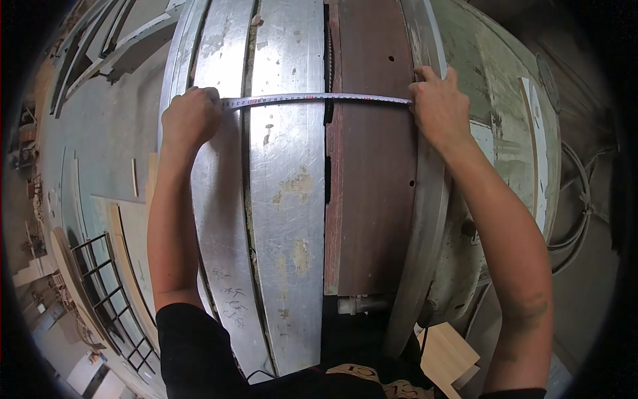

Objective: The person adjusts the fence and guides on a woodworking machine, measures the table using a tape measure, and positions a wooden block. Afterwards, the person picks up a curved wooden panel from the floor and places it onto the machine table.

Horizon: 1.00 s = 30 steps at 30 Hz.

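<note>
A white tape measure (312, 98) with dark and red markings stretches straight across a metal machine table (286, 213). At the table's left side my left hand (191, 116) is closed around one end of it; whether the tape's case sits inside the fist is hidden. My right hand (441, 106) pinches the other end with thumb and fingers, close against a long metal fence (425, 193). Beneath the tape's right half lies a flat reddish-brown panel (373, 199), its right side along the fence. A toothed saw blade edge (329, 41) shows in the slot beside the panel, just beyond the tape.
Right of the fence is a worn greenish machine surface (495, 86) with a pale strip (535, 146) on it. Coiled cables (585, 199) hang farther right. A dark metal grid (113, 299) and wood strips lie at left. Light wooden pieces (448, 352) sit near my body.
</note>
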{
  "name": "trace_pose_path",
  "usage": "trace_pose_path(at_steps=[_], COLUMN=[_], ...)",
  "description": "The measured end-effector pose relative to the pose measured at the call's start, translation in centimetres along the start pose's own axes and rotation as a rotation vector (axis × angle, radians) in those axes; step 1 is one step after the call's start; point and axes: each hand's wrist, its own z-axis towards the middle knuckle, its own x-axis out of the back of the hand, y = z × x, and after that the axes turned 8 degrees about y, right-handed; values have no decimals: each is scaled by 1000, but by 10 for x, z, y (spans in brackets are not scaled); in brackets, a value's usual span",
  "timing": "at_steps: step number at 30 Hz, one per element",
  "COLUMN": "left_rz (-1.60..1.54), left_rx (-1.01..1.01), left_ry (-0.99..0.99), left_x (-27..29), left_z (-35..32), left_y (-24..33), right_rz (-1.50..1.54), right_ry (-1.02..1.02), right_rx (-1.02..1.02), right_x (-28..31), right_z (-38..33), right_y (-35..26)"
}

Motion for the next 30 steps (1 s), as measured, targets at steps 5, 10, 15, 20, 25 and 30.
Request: trace_pose_path(at_steps=[5, 10, 15, 20, 25, 30], left_rz=[-4, -13, -47, -34, 3, 18], left_rx=[14, 20, 15, 14, 1, -18], left_ry=[6, 16, 42, 45, 19, -15], left_x=[4, 5, 1, 7, 4, 9], left_z=[-1, -1, -2, -7, -3, 0], left_y=[3, 3, 1, 6, 2, 3], right_rz=[-24, -29, -41, -24, -27, -35], right_ry=[11, 18, -3, -22, -36, -10], right_rx=[16, 20, 28, 2, -5, -19], right_x=[0, -2, -1, 3, 4, -2], right_z=[0, 2, 2, 0, 2, 3], right_y=[0, 2, 0, -1, -2, 0])
